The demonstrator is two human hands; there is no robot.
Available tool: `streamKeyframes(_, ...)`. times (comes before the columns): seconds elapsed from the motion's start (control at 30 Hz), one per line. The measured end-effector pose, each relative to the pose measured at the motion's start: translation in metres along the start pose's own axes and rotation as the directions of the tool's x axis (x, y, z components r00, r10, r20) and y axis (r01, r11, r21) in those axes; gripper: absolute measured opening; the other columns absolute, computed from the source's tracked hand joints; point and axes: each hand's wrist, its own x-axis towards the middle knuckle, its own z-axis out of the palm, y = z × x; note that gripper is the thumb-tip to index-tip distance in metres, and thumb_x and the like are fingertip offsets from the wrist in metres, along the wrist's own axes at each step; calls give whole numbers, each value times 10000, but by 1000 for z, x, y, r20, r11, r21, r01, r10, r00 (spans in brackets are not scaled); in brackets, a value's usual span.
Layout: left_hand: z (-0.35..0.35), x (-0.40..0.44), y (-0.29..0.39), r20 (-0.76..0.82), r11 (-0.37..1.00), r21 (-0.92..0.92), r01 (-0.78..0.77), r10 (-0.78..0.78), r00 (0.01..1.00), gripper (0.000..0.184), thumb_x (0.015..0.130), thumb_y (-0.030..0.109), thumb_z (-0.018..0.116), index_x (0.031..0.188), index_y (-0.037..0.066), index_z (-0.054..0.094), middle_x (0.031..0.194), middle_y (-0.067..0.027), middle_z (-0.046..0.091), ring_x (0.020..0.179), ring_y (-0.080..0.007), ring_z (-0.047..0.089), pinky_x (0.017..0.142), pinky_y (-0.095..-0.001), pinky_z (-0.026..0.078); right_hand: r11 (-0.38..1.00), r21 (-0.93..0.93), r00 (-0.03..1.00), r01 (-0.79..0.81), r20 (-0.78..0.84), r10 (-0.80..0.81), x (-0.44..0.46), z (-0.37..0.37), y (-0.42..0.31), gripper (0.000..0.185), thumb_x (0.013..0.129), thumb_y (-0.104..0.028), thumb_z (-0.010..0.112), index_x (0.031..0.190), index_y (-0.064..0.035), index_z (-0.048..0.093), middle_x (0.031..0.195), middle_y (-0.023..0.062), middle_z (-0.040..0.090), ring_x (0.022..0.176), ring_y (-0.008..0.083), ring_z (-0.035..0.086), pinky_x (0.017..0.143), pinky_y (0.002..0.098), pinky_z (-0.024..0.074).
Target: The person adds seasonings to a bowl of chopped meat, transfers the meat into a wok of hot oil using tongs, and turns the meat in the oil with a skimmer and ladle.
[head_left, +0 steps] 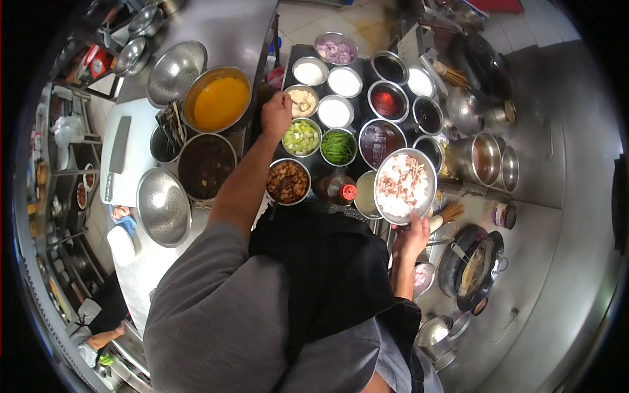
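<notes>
1. Metal surrounds the chopped meat: its shallow bowl is held up just right of the red-capped bottle, with the right hand gripping the near rim.
2. Beyond the bottle and to its left, the left hand is at the edge of the container of pale mince. Its fingers are bent together; whether they grip anything, I cannot tell.
3. Cutting looks done for what is in these containers: the meat is in small pieces, and so are the sliced purple onion far beyond the bottle and the pale green chunks nearer to it. The meat looks raw, so I judge it not yet cooked. How much work is left cannot be told.
4. Directly beyond the bottle, one container holds chopped greens; farther off, another holds a white substance. Something bright red is beyond and to the right.
5. Just left of the bottle are brown chunks; farther left, dark liquid and orange liquid fill larger vessels.
6. Well right of the bottle and nearer the person is a wok; its contents are unclear.
</notes>
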Motion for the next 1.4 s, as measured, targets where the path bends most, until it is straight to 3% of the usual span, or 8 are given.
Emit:
streamKeyframes(0.23,-11,0,-3,-3,1000,10,-1,1,1000,199,934,256,593,1032,101,671,903,-179,700,847,-373,683,727,-438,535,1000,24,1000,9,-4,-9,19,20,-1,135,964,-126,547,1026,-9,571,861,98,680,626,152,631,498,285,516)
streamKeyframes(0.4,-21,-4,6,159,992,83,-94,80,984,183,946,244,584,1034,108,668,931,-168,699,881,-378,671,757,-447,530,1000,-9,998,18,67,-17,37,28,4,140,964,-143,544,1023,-19,571,896,100,676,695,166,645,526,294,528)
streamKeyframes(0.7,-20,0,11,132,995,100,-27,14,991,183,941,255,592,1021,106,664,943,-172,694,892,-384,662,769,-454,527,1000,3,997,-4,78,4,46,28,9,144,973,-143,538,1028,-13,568,890,106,673,674,172,640,529,296,526)
streamKeyframes(0.8,-10,2,-3,134,996,18,-85,82,988,192,937,249,596,1025,92,663,925,-175,697,883,-379,669,762,-445,531,1000,6,997,3,79,-3,43,29,7,147,975,-146,540,1027,-12,568,888,106,672,672,172,638,529,294,521)
streamKeyframes(1.0,-8,2,-6,44,999,-21,42,-41,998,190,943,213,590,1022,55,660,867,-151,717,812,-300,708,724,-384,545,1000,-17,998,2,62,-1,43,28,9,159,975,-151,531,1028,-8,576,889,100,675,672,163,635,532,289,518)
streamKeyframes(1.1,-11,1,-8,28,967,-164,195,-193,981,203,959,203,573,1010,26,658,835,-127,727,779,-239,716,702,-350,545,999,-40,999,-3,52,6,44,28,11,169,976,-160,529,1029,-10,587,893,89,678,679,153,635,534,285,518)
streamKeyframes(1.2,-3,5,-35,29,931,-301,208,-210,977,216,971,195,556,1001,5,655,814,-120,729,770,-207,716,688,-331,543,999,-37,999,-9,45,11,45,27,14,173,975,-163,530,1031,-13,596,895,82,679,683,147,635,533,280,517)
streamKeyframes(1.4,-7,2,-32,48,985,-90,150,-146,988,215,946,231,578,1029,54,667,841,-115,727,796,-257,710,717,-359,536,998,-50,999,-26,25,27,43,30,13,158,970,-149,525,1023,-16,592,900,87,679,675,150,636,527,275,516)
